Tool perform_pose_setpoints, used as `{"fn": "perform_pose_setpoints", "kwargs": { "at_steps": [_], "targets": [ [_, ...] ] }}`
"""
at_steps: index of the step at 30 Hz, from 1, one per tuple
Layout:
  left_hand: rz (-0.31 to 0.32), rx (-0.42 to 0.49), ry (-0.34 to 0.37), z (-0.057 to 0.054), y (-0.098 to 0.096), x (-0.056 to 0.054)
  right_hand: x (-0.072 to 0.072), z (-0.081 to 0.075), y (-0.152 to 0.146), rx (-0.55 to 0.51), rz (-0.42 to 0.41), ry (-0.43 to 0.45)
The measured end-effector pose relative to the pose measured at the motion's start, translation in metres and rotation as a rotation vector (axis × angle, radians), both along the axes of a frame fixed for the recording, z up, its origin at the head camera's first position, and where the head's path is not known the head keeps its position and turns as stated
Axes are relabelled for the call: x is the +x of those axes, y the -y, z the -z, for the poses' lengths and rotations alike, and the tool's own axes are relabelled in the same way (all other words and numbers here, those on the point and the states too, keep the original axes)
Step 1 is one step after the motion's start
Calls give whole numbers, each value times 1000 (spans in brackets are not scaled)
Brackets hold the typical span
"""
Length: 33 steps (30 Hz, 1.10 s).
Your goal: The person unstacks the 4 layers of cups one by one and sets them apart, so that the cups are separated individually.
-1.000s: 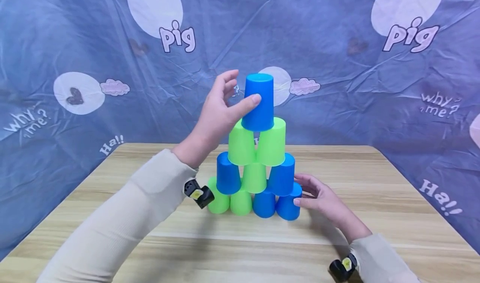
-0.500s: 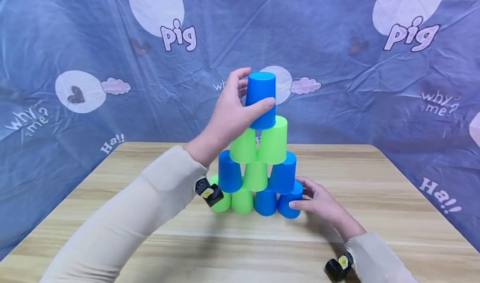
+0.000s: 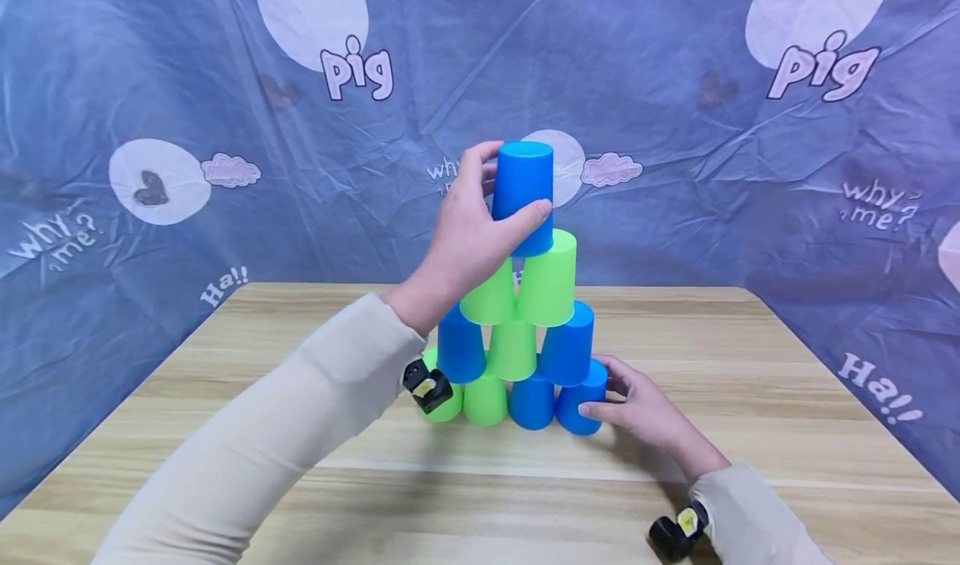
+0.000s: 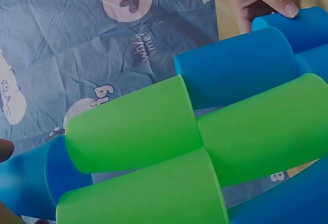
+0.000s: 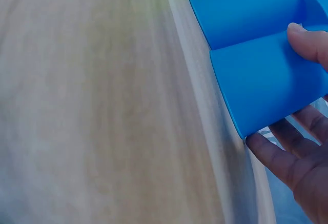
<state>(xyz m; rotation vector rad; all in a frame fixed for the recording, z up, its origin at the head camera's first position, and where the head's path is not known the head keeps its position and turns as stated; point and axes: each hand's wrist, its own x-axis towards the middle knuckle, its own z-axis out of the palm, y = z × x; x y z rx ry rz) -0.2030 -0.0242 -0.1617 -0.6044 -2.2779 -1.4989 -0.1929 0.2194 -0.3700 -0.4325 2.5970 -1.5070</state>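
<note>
A pyramid of upside-down cups stands on the table. Its top blue cup is gripped by my left hand, thumb across the front and fingers behind. That cup's rim sits over two green cups, as the left wrist view also shows at its lower left. The row below has a blue cup, a green cup and another blue cup. At the bottom right corner my right hand holds the end blue cup between thumb and fingers. The left forearm partly hides the leftmost green cup.
The wooden table reaches back to a printed blue cloth. Black cameras are strapped to both wrists; the left one hangs in front of the pyramid's lower left side in the head view.
My left hand has moved right along with the top blue cup, its thumb now farther across the front. My right thumb has slid slightly left over the corner cup.
</note>
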Motion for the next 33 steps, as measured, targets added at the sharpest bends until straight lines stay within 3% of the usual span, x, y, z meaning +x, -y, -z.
{"fn": "perform_pose_setpoints", "kwargs": {
  "at_steps": [23, 33],
  "targets": [
    [21, 74, 14, 6, -2, -1, 6, 4, 2, 38, 45, 12],
    [10, 109, -30, 6, -2, -1, 5, 2, 3, 20, 26, 19]
  ]
}}
